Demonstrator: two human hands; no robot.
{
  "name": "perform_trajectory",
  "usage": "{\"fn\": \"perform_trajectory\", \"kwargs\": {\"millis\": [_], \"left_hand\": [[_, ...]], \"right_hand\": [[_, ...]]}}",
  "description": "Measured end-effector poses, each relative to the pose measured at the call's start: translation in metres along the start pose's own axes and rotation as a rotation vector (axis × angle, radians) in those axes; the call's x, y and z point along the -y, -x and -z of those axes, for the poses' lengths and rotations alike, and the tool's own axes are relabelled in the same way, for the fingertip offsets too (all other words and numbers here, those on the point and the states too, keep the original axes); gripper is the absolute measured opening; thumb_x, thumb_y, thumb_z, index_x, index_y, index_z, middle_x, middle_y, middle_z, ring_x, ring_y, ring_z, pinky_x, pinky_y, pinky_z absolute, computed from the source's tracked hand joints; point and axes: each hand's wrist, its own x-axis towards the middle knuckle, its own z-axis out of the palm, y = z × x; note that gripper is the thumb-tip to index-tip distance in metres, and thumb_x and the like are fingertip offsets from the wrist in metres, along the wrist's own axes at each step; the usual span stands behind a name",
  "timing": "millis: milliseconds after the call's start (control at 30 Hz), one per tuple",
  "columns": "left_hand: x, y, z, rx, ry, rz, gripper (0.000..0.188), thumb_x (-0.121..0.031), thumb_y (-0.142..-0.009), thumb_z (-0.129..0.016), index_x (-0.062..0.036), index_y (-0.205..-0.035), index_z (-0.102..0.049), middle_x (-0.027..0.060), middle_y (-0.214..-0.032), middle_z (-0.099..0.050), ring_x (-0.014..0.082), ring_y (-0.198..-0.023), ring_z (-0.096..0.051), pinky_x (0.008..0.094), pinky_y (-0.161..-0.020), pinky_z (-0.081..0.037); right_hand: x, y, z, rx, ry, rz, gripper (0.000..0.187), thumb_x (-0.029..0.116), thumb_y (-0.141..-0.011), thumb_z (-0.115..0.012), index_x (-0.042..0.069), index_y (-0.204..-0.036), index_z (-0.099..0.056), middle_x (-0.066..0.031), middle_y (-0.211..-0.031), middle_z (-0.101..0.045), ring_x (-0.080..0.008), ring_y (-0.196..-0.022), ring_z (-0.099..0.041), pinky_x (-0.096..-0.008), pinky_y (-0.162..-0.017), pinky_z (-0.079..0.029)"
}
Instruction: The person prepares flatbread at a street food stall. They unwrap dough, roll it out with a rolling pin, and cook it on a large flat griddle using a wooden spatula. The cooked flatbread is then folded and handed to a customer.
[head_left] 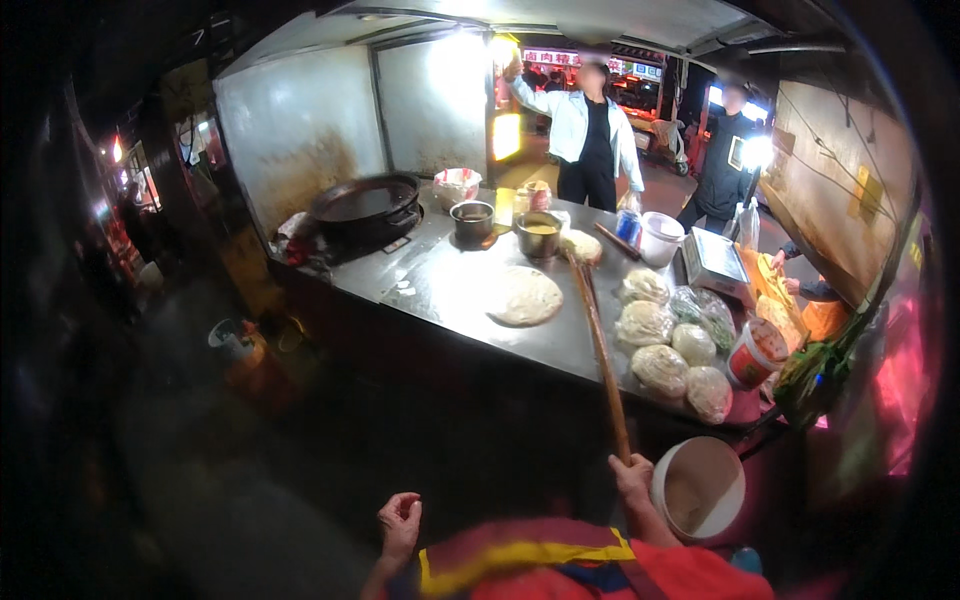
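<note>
My right hand (634, 480) is wrapped round the near end of a long wooden stick (604, 360), which slants away across the steel counter. Its far end reaches a pale round lump that looks like dough (581, 246), beside a metal pot (539, 233). My left hand (401, 518) hangs in front of my body, away from the counter, its fingers curled in and nothing visible in them. A flat round of dough (527, 296) lies on the steel counter (440, 300), left of the stick.
A big black pan (364, 204) stands at the counter's left. On the right are several plastic-wrapped dough rounds (660, 369), a scale (715, 262) and a tub of red sauce (757, 352). Below sits a white bucket (699, 487). Two people (594, 135) stand beyond; another person's hands (785, 270) work at the far right.
</note>
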Motion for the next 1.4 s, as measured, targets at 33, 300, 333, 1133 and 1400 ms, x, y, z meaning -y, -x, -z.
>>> {"fn": "perform_trajectory", "kwargs": {"millis": [33,300,333,1133,1400], "left_hand": [[0.003,-0.011,0.010,-0.020,-0.002,-0.019,0.010,-0.005,-0.092,-0.066,-0.0015,-0.101,-0.069,-0.0003,-0.084,-0.066,0.0051,-0.072,-0.058,0.0226,-0.065,-0.049],[0.003,-0.081,0.017,-0.087,0.097,0.225,0.010,-0.004,-0.092,-0.066,-0.0014,-0.101,-0.069,0.0001,-0.084,-0.066,0.0060,-0.073,-0.060,0.0225,-0.067,-0.051],[-0.003,-0.088,0.019,-0.102,0.068,0.210,0.010,-0.004,-0.091,-0.066,-0.0013,-0.101,-0.069,0.0004,-0.084,-0.066,0.0064,-0.073,-0.061,0.0226,-0.068,-0.051],[0.045,-0.441,-0.094,0.066,0.040,0.055,0.014,-0.001,-0.091,-0.067,0.0003,-0.105,-0.068,0.0029,-0.088,-0.069,0.0083,-0.078,-0.065,0.0235,-0.072,-0.054],[-0.013,-0.590,-0.150,0.291,-0.252,-0.265,0.016,-0.004,-0.087,-0.067,-0.0006,-0.102,-0.071,0.0074,-0.086,-0.070,0.0138,-0.075,-0.067,0.0283,-0.070,-0.053]], "right_hand": [[-0.010,-0.016,-0.013,-0.036,-0.043,0.201,0.033,0.026,-0.078,-0.082,-0.003,-0.076,-0.067,-0.0069,-0.064,-0.063,-0.0143,-0.061,-0.057,-0.0373,-0.058,-0.046],[0.044,-0.158,-0.087,-0.152,0.242,0.256,0.043,0.039,-0.074,-0.083,-0.001,-0.088,-0.075,-0.0140,-0.072,-0.070,-0.0216,-0.067,-0.068,-0.0391,-0.066,-0.053],[0.069,-0.182,-0.106,-0.134,0.377,0.101,0.046,0.043,-0.075,-0.082,0.000,-0.091,-0.076,-0.0164,-0.075,-0.072,-0.0279,-0.070,-0.071,-0.0417,-0.068,-0.054],[0.230,-0.609,-0.198,0.075,0.746,0.296,0.063,0.034,-0.073,-0.083,0.013,-0.128,-0.061,-0.0153,-0.131,-0.057,-0.0341,-0.124,-0.054,-0.0438,-0.104,-0.046],[0.120,-0.511,-0.234,-0.355,0.686,0.233,0.062,0.027,-0.086,-0.072,0.000,-0.138,-0.052,-0.0244,-0.149,-0.045,-0.0421,-0.135,-0.043,-0.0495,-0.114,-0.034]]}}
